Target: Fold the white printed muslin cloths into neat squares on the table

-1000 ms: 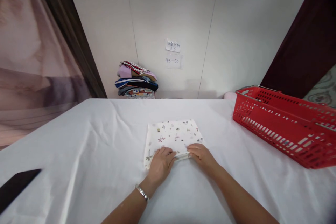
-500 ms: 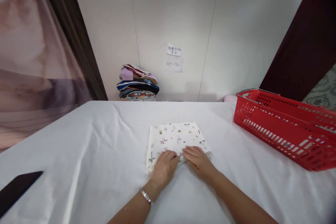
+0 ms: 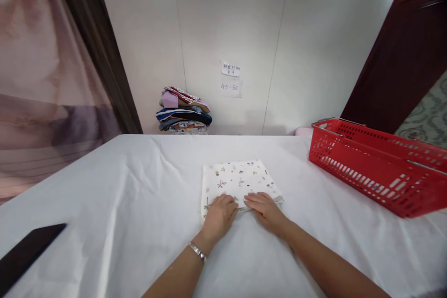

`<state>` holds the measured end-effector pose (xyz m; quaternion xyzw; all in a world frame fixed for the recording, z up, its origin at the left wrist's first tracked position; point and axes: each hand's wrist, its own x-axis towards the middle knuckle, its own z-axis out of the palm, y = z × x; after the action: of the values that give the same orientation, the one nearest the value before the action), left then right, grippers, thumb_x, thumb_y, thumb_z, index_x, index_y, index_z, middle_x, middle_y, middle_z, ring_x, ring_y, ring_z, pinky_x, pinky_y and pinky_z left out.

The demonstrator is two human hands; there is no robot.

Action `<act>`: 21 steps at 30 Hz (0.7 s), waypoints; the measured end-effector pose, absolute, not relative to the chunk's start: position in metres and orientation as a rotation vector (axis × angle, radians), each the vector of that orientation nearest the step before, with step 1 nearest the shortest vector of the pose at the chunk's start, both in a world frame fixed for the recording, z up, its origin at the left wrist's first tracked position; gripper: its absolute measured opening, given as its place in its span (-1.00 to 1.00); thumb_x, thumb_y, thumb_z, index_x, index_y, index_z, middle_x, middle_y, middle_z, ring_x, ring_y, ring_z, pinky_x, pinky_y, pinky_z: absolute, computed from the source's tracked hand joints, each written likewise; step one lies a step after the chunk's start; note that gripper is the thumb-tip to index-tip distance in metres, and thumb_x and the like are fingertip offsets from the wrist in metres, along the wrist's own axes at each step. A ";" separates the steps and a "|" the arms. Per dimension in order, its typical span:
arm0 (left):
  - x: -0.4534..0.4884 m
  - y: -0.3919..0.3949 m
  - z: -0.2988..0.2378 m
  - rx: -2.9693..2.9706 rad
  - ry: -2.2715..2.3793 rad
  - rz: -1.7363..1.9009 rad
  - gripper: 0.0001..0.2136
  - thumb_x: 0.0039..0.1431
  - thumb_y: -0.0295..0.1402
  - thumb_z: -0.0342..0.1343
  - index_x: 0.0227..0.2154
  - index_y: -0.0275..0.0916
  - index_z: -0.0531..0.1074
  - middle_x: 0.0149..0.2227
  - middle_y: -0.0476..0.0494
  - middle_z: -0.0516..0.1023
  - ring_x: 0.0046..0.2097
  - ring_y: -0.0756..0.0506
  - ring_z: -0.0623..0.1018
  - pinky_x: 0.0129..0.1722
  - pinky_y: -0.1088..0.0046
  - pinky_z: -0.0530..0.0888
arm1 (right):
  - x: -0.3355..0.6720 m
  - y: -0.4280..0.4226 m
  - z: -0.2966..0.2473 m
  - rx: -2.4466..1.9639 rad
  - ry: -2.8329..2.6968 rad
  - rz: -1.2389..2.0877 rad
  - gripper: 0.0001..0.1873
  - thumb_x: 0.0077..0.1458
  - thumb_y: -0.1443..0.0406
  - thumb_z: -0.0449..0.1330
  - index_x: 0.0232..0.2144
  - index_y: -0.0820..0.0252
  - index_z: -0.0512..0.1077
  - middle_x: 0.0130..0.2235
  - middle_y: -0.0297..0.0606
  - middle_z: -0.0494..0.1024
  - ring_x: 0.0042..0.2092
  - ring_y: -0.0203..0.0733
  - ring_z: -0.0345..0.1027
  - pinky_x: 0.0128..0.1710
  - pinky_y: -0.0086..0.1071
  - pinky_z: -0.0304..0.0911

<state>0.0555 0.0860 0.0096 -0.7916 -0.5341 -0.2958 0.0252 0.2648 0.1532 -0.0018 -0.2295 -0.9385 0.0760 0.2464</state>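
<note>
A folded white cloth (image 3: 239, 179) with small printed flowers lies flat in the middle of the white-covered table (image 3: 122, 186). My left hand (image 3: 220, 214), with a silver bracelet on its wrist, rests on the cloth's near edge with fingers curled down over it. My right hand (image 3: 266, 208) lies beside it on the same near edge, fingers pressed flat together on the fabric. The two hands almost touch at the fingertips.
A red plastic basket (image 3: 377, 165) stands at the right side of the table. A stack of folded clothes (image 3: 183, 111) sits against the wall behind the table. A dark flat object (image 3: 28, 253) lies at the near left. Two paper notes (image 3: 230, 78) hang on the wall.
Both hands stay on the cloth's near edge and have drawn a little closer together. The view has shifted slightly, so the cloth and basket sit a bit differently in frame.
</note>
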 end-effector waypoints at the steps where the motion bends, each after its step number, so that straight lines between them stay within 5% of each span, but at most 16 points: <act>1: 0.051 0.085 0.011 -2.433 -1.678 -0.913 -0.81 0.21 -0.36 -0.04 -0.44 -0.21 0.44 -0.37 -0.09 0.44 -0.27 -0.06 0.39 -0.25 0.34 0.34 | 0.265 0.153 -0.004 -0.621 -2.553 0.200 -0.50 0.11 0.48 -0.07 0.07 0.02 0.28 0.08 -0.22 0.39 0.13 -0.17 0.20 0.07 -0.10 0.11; 6: 0.022 0.078 0.017 -2.186 -1.915 -0.894 -0.74 0.20 -0.32 -0.04 -0.55 -0.23 0.42 -0.45 -0.08 0.43 -0.34 -0.05 0.41 -0.31 0.39 0.33 | 0.266 0.155 -0.013 -0.590 -2.518 0.158 -0.49 0.10 0.48 -0.07 0.06 0.03 0.29 0.06 -0.21 0.41 0.12 -0.14 0.21 0.06 -0.05 0.13; 10: -0.003 0.072 0.021 -1.793 -2.334 -0.983 -0.83 0.16 -0.29 -0.01 -0.35 -0.22 0.44 -0.29 -0.12 0.49 -0.26 -0.07 0.46 -0.34 0.43 0.33 | 0.267 0.155 -0.017 -0.587 -2.489 0.135 -0.50 0.10 0.47 -0.07 0.05 0.03 0.31 0.04 -0.21 0.42 0.11 -0.13 0.23 0.06 -0.04 0.15; 13: -0.013 0.071 0.021 -1.641 -2.780 -1.133 -0.70 0.12 -0.15 0.00 -0.17 -0.22 0.37 -0.33 -0.10 0.52 -0.32 -0.05 0.50 -0.38 0.47 0.33 | 0.268 0.155 -0.019 -0.599 -2.488 0.121 -0.52 0.11 0.46 -0.06 0.04 0.02 0.32 0.05 -0.23 0.42 0.10 -0.12 0.24 0.06 -0.03 0.16; 16: -0.013 0.074 0.021 -1.634 -3.069 -1.343 -0.66 0.09 -0.13 0.02 -0.15 -0.24 0.33 -0.48 -0.05 0.51 -0.43 -0.03 0.50 -0.45 0.52 0.34 | 0.268 0.155 -0.020 -0.617 -2.495 0.111 -0.52 0.11 0.45 -0.06 0.04 0.00 0.32 0.06 -0.24 0.41 0.11 -0.12 0.24 0.06 -0.03 0.17; 21: -0.003 0.077 0.019 -1.616 -3.135 -1.478 -0.66 0.07 -0.19 0.02 -0.13 -0.27 0.28 -0.45 -0.06 0.51 -0.52 0.02 0.46 -0.53 0.55 0.36 | 0.269 0.154 -0.020 -0.637 -2.521 0.100 -0.52 0.12 0.46 -0.08 0.05 0.03 0.30 0.08 -0.24 0.38 0.12 -0.12 0.21 0.08 -0.02 0.14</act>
<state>-0.0029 0.0768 0.0191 -0.3983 -0.7726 -0.3642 -0.3344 0.2687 0.1537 -0.0199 -0.2360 -0.9338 0.0371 0.2663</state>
